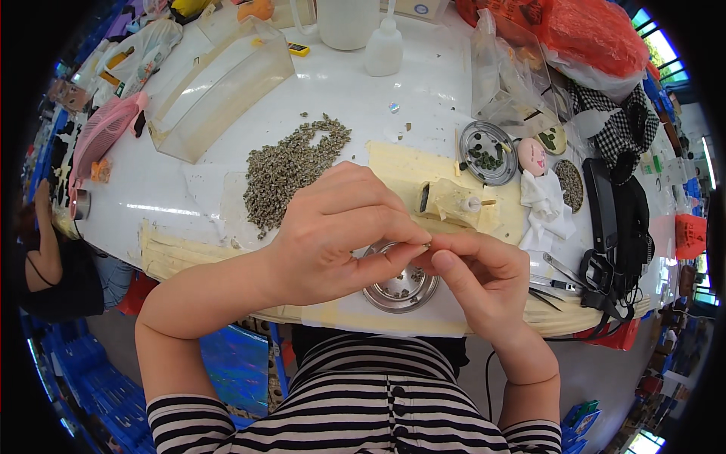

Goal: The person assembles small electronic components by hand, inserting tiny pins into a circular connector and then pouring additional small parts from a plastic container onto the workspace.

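Note:
My left hand (333, 231) and my right hand (480, 272) meet fingertip to fingertip above a small round metal dish (401, 291) at the table's near edge. Between the pinched fingers sits a tiny grey-green piece (427, 244), mostly hidden. The dish holds a few similar small pieces. A heap of the same grey-green pieces (291, 166) lies on the white table just beyond my left hand. A cream-coloured block tool (454, 204) with a short peg stands right behind my fingers.
A second metal dish (489, 151) with dark bits, a clear plastic box (219, 87), a white squeeze bottle (384, 47), tweezers (563, 268), a black strap (605, 227) and bags crowd the table. Another person sits at far left (53, 265).

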Demonstrator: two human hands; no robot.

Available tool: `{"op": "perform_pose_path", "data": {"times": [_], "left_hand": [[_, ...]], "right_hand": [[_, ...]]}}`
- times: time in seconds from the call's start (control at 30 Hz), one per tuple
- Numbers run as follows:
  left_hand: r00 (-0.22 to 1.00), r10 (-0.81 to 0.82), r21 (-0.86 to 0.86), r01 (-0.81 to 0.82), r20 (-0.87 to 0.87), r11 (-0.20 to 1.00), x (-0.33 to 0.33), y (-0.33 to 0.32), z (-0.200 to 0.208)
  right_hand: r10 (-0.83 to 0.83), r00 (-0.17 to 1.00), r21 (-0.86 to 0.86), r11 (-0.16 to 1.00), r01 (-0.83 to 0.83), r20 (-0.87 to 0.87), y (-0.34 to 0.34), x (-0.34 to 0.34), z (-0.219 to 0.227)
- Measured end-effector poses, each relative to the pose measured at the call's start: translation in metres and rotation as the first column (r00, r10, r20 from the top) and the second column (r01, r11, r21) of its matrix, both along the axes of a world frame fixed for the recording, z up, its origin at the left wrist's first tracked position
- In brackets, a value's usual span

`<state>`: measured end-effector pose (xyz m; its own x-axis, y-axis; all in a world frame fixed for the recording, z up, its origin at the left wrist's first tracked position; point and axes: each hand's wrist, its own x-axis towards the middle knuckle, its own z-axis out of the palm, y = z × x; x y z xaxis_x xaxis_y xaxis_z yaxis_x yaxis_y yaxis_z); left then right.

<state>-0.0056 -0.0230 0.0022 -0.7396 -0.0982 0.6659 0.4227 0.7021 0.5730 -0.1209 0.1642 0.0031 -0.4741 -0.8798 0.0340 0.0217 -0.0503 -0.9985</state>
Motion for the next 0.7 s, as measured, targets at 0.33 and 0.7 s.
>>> {"op": "perform_pose_path", "data": {"times": [0.33, 0.7], "left_hand": [[0.999, -0.053, -0.020, 0.053, 0.008, 0.998, -0.0007, 0.0012, 0.0017], [0.998, -0.065, -0.003, 0.065, 0.018, 0.998, -0.0006, 0.0015, 0.0013]], "right_hand": [[0.068, 0.983, 0.036, 0.996, -0.076, 0.170, 0.0003, -0.0023, 0.0036], [0.059, 0.972, 0.038, 0.997, -0.069, 0.227, -0.0010, -0.0013, 0.0052]]}}
